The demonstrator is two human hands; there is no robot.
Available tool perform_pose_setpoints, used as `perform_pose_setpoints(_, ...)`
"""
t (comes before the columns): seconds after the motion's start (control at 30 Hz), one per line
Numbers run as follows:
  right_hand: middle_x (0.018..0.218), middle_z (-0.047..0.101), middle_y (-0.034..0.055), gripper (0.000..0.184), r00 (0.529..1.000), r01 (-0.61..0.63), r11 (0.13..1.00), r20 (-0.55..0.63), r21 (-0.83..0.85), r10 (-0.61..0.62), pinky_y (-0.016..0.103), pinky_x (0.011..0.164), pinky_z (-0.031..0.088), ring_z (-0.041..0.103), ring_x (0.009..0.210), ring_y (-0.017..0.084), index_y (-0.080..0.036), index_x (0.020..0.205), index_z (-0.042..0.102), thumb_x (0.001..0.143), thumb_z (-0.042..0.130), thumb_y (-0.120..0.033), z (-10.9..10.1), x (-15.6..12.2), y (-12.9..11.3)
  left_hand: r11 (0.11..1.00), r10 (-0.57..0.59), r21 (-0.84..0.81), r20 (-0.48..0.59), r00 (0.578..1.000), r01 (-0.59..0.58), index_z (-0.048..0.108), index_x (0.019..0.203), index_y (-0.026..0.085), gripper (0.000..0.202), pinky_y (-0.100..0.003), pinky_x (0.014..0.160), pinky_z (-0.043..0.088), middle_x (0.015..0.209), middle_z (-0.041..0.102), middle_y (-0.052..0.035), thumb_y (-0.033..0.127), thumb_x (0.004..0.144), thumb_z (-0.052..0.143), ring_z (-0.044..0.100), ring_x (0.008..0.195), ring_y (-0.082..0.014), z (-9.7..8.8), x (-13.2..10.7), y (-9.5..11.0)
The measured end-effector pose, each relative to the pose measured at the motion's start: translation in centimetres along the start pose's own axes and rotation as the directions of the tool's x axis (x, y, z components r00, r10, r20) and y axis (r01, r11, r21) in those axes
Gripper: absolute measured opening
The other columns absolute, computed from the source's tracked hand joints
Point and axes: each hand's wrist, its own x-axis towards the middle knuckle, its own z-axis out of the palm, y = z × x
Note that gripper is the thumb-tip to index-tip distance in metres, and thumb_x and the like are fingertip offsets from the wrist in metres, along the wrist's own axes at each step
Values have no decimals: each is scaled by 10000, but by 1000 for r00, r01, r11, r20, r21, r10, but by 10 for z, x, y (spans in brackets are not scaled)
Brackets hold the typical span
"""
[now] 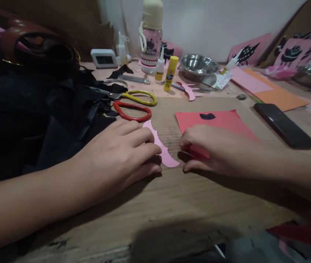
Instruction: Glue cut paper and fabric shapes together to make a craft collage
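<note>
1. The left hand (122, 153) is laid palm-down on the wooden surface (172, 197), its grip spread flat, with the fingertips resting on the pink scalloped paper strip (168, 157).
2. The strip is seen lying flat between the two hands, its near tip just beside the right thumb.
3. The right hand (215, 149) is curled over the near-left corner of the red paper sheet (221, 120). Whether its grip pinches the corner or only presses it cannot be told.
4. A small black cut-out (207, 116) is seen near the sheet's far edge.
5. Red-handled scissors (132, 110) lie just beyond the left hand; a black phone (284, 125) lies right of the sheet, apart.
6. Bare wood is left in front of both hands.
</note>
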Motion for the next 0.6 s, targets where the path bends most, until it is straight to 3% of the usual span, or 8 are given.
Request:
perform_pose_setpoints(0.1,852,646,13,302,996,36,999,76,37,-39,278,591,383,565,708,182,-226,928,644,916,728,-516,0,8,8,1000,3,-13,14,1000,-3,737,1000,199,254,-432,817,504,968,676,-69,392,1032,574,641,900,-269,6,2,0)
perform_pose_setpoints(0.2,849,613,9,320,995,58,997,79,43,-61,282,608,363,537,724,186,-221,899,621,902,753,-512,1,11,11,1000,3,-31,7,1000,-3,721,951,188,257,-415,792,500,948,677,-67,402,1020,598,638,863,-256,11,5,-1)
perform_pose_setpoints(0.43,899,606,24,344,983,177,982,24,68,-179,291,674,360,525,781,190,-192,966,635,915,743,-514,11,20,13,996,-22,-86,16,1000,23,672,1077,180,215,-416,876,475,1020,687,-65,381,1024,615,647,947,-262,14,4,0)
perform_pose_setpoints(0.6,870,591,30,359,979,203,977,-45,64,-200,302,678,345,492,747,188,-181,963,623,948,693,-532,22,19,17,998,-47,-44,39,998,49,640,993,183,207,-392,790,447,973,667,-56,389,1005,648,620,894,-260,12,4,2)
